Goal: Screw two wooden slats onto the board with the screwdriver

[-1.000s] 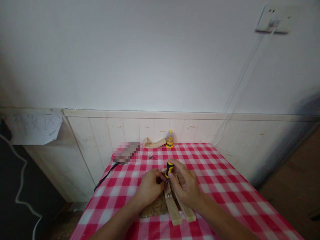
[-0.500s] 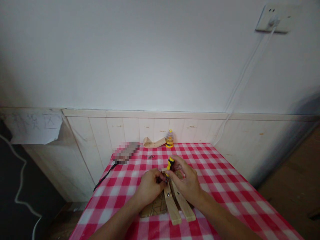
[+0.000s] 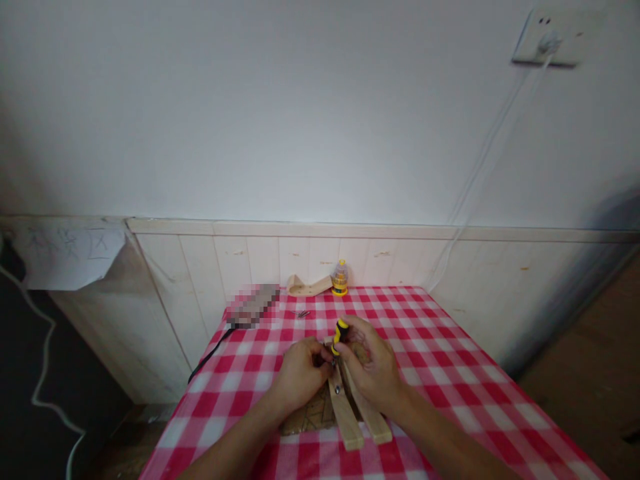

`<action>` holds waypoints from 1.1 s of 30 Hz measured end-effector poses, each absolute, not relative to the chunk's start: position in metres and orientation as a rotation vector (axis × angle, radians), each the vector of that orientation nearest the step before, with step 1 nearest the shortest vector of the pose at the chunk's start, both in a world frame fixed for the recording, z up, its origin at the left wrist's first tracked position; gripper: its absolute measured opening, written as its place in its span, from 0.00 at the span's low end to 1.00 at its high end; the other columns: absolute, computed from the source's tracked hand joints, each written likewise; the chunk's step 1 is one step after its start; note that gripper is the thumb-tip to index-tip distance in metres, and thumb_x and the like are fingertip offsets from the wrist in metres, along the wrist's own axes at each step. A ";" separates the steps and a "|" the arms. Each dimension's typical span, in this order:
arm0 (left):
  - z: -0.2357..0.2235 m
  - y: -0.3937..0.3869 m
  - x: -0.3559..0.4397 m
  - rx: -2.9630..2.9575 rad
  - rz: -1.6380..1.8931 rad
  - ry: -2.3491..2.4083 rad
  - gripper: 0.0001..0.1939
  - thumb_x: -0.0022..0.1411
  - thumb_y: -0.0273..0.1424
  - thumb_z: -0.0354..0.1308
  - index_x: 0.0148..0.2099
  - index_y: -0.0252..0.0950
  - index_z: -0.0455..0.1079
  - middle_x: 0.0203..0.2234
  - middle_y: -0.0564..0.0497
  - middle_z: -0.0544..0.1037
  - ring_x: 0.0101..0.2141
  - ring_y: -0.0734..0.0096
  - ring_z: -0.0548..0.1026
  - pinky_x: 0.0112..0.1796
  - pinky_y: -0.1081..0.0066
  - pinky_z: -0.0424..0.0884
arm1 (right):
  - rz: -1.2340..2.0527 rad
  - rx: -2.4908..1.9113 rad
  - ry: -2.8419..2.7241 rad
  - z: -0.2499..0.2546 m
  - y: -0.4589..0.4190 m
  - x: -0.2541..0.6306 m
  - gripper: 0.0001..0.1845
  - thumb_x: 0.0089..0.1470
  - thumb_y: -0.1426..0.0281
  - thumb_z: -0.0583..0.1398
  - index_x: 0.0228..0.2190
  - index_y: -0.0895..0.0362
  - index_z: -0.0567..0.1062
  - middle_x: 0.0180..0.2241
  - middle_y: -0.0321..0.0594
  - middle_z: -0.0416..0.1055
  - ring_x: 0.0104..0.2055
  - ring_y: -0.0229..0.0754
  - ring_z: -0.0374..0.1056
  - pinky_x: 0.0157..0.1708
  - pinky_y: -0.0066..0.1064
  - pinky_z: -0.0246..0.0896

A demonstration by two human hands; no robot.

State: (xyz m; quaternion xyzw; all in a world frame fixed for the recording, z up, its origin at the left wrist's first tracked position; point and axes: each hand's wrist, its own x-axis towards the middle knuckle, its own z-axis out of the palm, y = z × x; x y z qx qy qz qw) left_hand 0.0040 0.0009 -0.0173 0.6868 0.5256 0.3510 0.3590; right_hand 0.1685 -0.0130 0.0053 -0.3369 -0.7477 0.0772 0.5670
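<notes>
My right hand [image 3: 375, 365] is closed around a short yellow-and-black screwdriver [image 3: 341, 333], which stands nearly upright with its handle on top. Beside its lower end, my left hand [image 3: 303, 372] has thumb and fingers pinched together; what they grip is hidden. Below the hands lie two light wooden strips, a left strip [image 3: 345, 417] and a right strip [image 3: 376, 423], which run toward me and spread slightly apart. A shiny metal fastener [image 3: 337, 390] sits in the left strip. Both strips rest over a brown patterned board [image 3: 310, 417]. My right hand covers part of the right strip.
A red-and-white checked cloth [image 3: 440, 373] covers the table. At the back stand a curved wooden piece [image 3: 307, 288] and a yellow-capped clear container [image 3: 339, 279]. Several small metal pieces [image 3: 302, 314] lie nearer. A blurred-out object [image 3: 253, 307] with a black strap lies at the left.
My right hand's fingers have shifted on the screwdriver, rising a little and then coming back down, and its handle leans slightly more to the right. My left hand and the strips have barely moved.
</notes>
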 end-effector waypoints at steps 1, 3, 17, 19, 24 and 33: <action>-0.017 0.001 0.004 1.769 0.907 1.356 0.10 0.46 0.23 0.56 0.31 0.37 0.77 0.30 0.51 0.80 0.34 0.65 0.77 0.39 0.69 0.70 | 0.167 -0.793 -1.753 0.006 -0.013 0.168 0.24 0.57 0.76 0.61 0.54 0.51 0.69 0.40 0.40 0.78 0.39 0.42 0.77 0.40 0.31 0.75; -0.016 0.000 0.004 1.766 0.914 1.356 0.09 0.47 0.23 0.56 0.30 0.37 0.77 0.30 0.51 0.80 0.34 0.65 0.77 0.38 0.69 0.70 | 0.142 -0.787 -1.756 0.008 -0.013 0.168 0.23 0.57 0.76 0.61 0.54 0.50 0.70 0.41 0.41 0.78 0.39 0.42 0.77 0.40 0.30 0.75; -0.019 0.002 0.004 1.773 0.902 1.365 0.09 0.47 0.23 0.57 0.31 0.37 0.77 0.30 0.51 0.80 0.35 0.65 0.77 0.39 0.68 0.71 | 0.129 -0.812 -1.771 0.014 -0.014 0.168 0.20 0.58 0.74 0.61 0.52 0.51 0.72 0.40 0.42 0.79 0.38 0.43 0.77 0.39 0.32 0.76; -0.019 0.002 0.004 1.764 0.905 1.367 0.10 0.47 0.23 0.57 0.31 0.37 0.77 0.30 0.51 0.80 0.35 0.65 0.77 0.39 0.68 0.71 | 0.133 -0.822 -1.767 0.014 -0.014 0.167 0.20 0.58 0.73 0.62 0.52 0.51 0.72 0.39 0.41 0.79 0.37 0.43 0.77 0.38 0.32 0.76; -0.019 0.001 0.004 1.755 0.914 1.358 0.09 0.48 0.23 0.57 0.31 0.37 0.77 0.30 0.51 0.80 0.34 0.65 0.77 0.38 0.69 0.70 | 0.152 -0.817 -1.760 0.013 -0.013 0.167 0.20 0.57 0.74 0.62 0.52 0.51 0.73 0.39 0.41 0.79 0.37 0.43 0.77 0.39 0.31 0.76; -0.017 0.000 0.004 1.775 0.913 1.344 0.09 0.48 0.22 0.57 0.31 0.37 0.76 0.31 0.52 0.80 0.34 0.66 0.77 0.37 0.70 0.69 | 0.176 -0.837 -1.748 0.013 -0.014 0.167 0.20 0.57 0.73 0.63 0.52 0.52 0.73 0.39 0.41 0.79 0.36 0.42 0.77 0.39 0.31 0.76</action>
